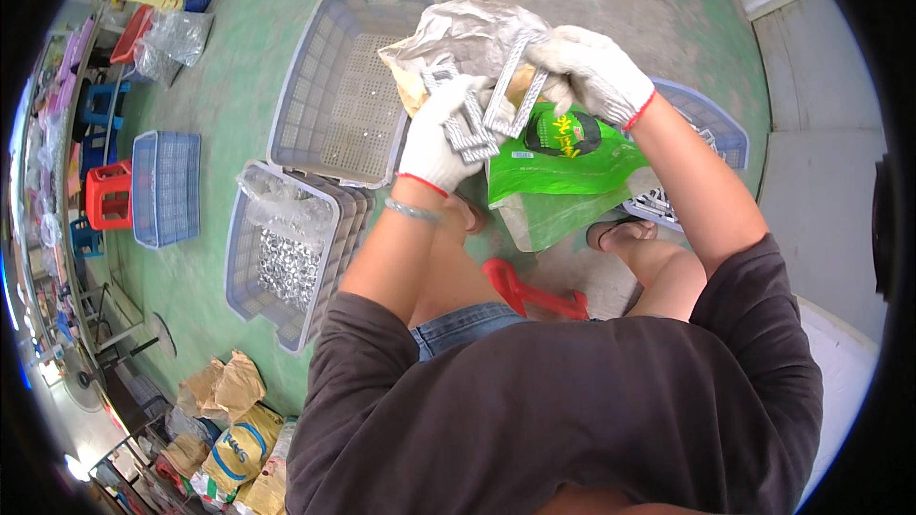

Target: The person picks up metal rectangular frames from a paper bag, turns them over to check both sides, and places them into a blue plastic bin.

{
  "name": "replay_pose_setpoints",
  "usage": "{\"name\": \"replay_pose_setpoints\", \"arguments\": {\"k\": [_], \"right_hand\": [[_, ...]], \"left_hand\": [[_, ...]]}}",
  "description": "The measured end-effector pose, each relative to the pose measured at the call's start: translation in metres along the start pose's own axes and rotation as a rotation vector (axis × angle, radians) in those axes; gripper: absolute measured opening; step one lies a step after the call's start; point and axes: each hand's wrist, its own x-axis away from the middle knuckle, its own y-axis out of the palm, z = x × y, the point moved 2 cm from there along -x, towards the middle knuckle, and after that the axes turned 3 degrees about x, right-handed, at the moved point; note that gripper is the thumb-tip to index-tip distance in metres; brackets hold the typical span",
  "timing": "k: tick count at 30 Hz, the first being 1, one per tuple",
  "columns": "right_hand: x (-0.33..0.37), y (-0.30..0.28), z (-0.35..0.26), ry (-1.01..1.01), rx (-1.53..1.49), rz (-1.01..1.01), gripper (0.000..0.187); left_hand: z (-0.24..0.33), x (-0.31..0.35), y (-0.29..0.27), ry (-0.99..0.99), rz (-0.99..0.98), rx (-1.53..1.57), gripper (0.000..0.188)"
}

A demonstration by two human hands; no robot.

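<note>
White knitted gloves with red cuffs cover both hands. My left hand (435, 147) is closed round several thin grey metal frames (471, 141), bunched together and fanned a little. To their right, a single narrow rectangular metal frame (528, 107) stands tilted, its upper end pinched in the fingers of my right hand (603, 73). Beneath the hands lie a crumpled pale sack (469, 23) and a bright green plastic bag (563, 175) with a dark printed patch. Parts of the right fingertips are hidden by glove and frame.
A grey mesh crate (283, 130) stands ahead on the left. Nearer, stacked crates (327, 262) hold small metal pieces (288, 270) and clear plastic. Another crate (730, 124) with metal parts is on the right. A red stool (534, 298) shows between my legs; sacks (239, 448) lie lower left.
</note>
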Motion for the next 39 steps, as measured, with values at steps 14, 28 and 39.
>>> {"name": "replay_pose_setpoints", "arguments": {"k": [14, 28, 39], "right_hand": [[0.052, -0.069, -0.007, -0.154, -0.561, 0.133, 0.022], [0.079, -0.048, -0.027, -0.144, -0.59, 0.276, 0.02], [0.12, -0.014, -0.048, -0.187, -0.571, 0.276, 0.021]], "left_hand": [[0.053, -0.181, -0.094, 0.059, 0.457, -0.977, 0.077], [-0.02, -0.089, -0.016, -0.476, -0.028, -2.447, 0.051], [0.002, -0.027, 0.012, 0.691, -0.245, -2.185, 0.058]]}}
